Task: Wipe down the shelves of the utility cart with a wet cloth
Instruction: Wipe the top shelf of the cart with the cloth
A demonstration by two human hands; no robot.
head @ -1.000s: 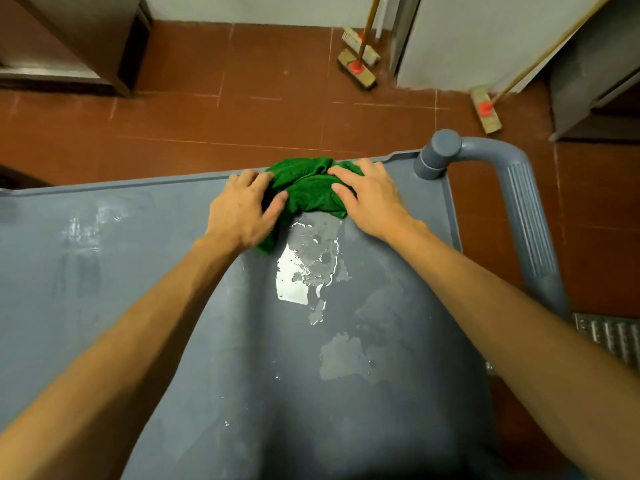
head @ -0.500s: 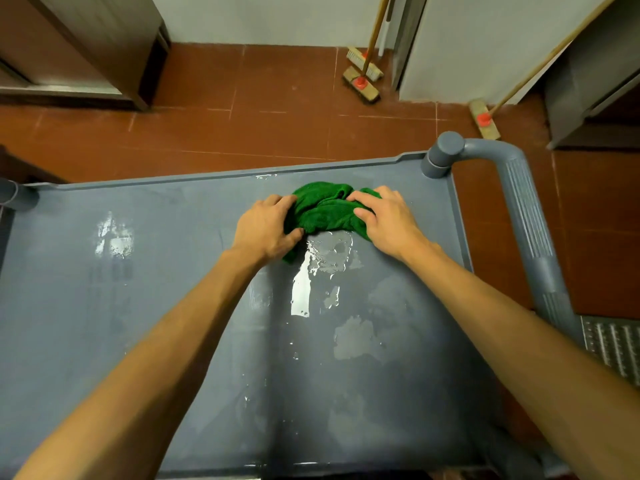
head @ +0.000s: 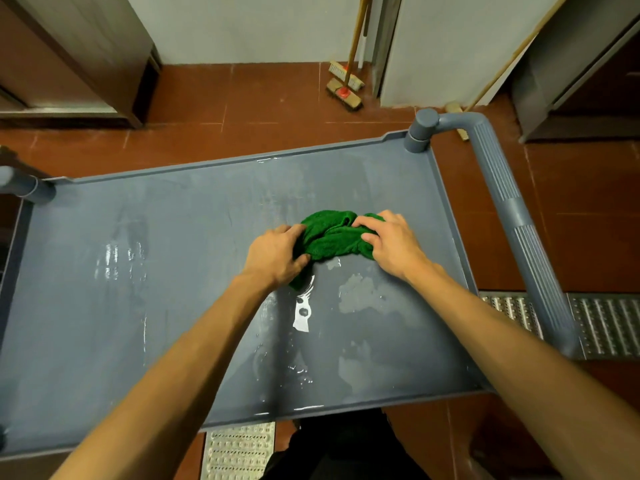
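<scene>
No readable text, labels or numbers — cart, cloth, floor unmarked.

A wooden-handled scrub broom [head: 344, 85] leans just left of the white wall pillar [head: 450, 46], a brushed steel cabinet [head: 69, 46] stands far left of it, and a perforated metal floor grate [head: 606, 323] lies right of it, nearer the camera.

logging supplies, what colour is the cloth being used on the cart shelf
Green, a solid dark green cloth, seen clearly in the head view.

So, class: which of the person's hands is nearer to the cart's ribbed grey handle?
Right. The right hand grips the end of the green cloth nearest the handle, without touching the handle. The left hand grips the other end, farther across the shelf.
</scene>
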